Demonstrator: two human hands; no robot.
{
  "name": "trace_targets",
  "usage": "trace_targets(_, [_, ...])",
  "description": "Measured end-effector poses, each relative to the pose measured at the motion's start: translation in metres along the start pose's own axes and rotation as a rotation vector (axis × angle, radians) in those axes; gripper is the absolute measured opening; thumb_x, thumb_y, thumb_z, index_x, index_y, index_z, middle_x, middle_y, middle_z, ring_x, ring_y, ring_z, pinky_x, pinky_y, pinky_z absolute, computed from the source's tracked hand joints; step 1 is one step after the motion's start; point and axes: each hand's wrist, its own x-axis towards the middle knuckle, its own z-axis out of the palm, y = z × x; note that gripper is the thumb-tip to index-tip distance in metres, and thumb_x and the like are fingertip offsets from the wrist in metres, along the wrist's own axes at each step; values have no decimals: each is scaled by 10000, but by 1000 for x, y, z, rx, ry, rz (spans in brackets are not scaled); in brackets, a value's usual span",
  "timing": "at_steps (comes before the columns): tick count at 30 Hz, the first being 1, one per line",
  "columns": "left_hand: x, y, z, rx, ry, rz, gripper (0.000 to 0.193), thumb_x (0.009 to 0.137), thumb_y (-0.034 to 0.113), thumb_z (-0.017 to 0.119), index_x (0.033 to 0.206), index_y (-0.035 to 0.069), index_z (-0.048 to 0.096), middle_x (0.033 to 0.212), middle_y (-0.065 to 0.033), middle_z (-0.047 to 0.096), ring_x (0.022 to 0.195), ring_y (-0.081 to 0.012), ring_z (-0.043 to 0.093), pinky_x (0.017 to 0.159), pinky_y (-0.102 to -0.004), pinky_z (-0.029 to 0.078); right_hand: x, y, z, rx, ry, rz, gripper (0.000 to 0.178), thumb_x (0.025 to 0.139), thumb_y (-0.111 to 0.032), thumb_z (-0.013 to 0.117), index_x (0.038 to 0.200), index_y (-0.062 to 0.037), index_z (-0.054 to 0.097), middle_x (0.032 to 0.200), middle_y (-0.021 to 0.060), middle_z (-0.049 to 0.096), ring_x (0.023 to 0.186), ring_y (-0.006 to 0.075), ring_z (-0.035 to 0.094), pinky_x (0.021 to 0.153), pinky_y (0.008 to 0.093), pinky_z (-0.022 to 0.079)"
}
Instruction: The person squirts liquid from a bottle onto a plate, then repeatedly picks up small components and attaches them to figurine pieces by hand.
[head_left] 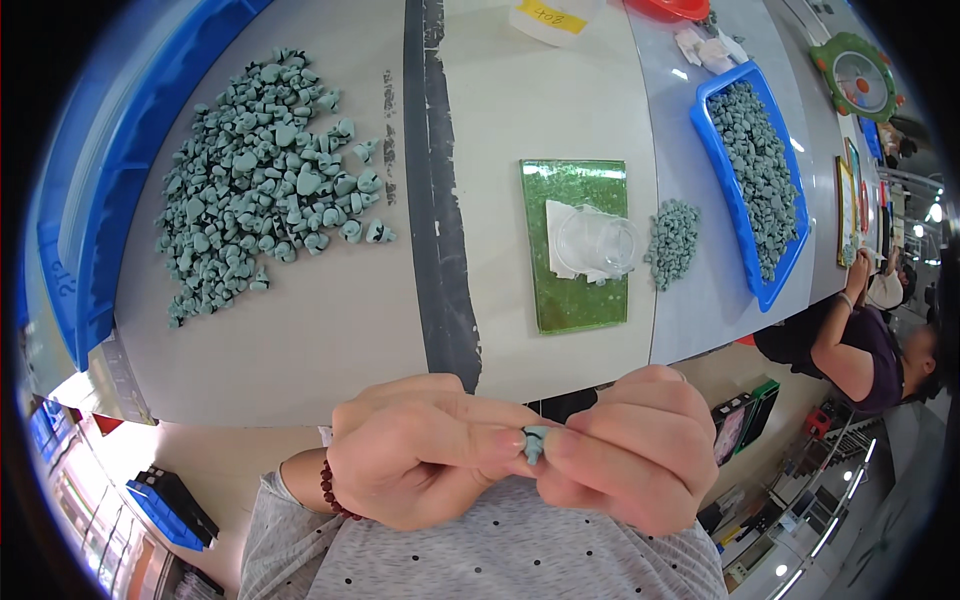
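Note:
A small grey-green moulded piece [535,443] with a black line across it sits between my fingertips, close in front of my body. My left hand [415,450] pinches it from one side, thumb and forefinger pressed together. From the other side my right hand [640,450] grips it the same way, with the remaining fingers curled in. On the table beyond my left hand lies a large loose heap of similar pieces [270,160], many showing black parts. A smaller pile of grey-green pieces [673,243] lies beyond my right hand.
A green glass slab [580,312] bears white paper [560,262] and a clear plastic cup [605,240]. A blue tray [704,140] full of pieces stands at right, a large blue bin [120,170] at far left. Another person [860,350] works farther along the table.

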Motion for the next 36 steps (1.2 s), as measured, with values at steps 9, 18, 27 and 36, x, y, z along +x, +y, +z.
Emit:
trace_targets(9, [0,15,12,224,207,-209,265,790,118,679,770,51,423,667,-103,622,531,-106,498,504,-237,383,0,10,-9,124,-61,-86,111,728,9,603,803,90,609,794,140,571,580,215,571,474,268,476])
trace_targets(18, [3,25,30,192,371,-366,306,784,184,697,754,50,423,655,-65,617,570,-73,475,553,-211,349,-4,4,-10,190,30,-37,146,713,48,593,856,79,589,805,119,547,582,233,545,487,286,466])
trace_targets(27, [0,24,31,206,356,-287,298,786,161,691,757,48,417,655,-73,610,566,-76,475,555,-207,344,-3,5,-11,257,55,-55,144,688,57,614,831,71,616,799,113,569,591,208,551,492,269,466])
trace_targets(36, [-2,29,27,186,345,-396,325,826,258,650,871,9,446,755,-65,578,665,-90,546,637,-193,424,-3,0,-9,350,66,90,209,686,53,649,893,31,633,790,85,597,597,200,572,510,283,466])
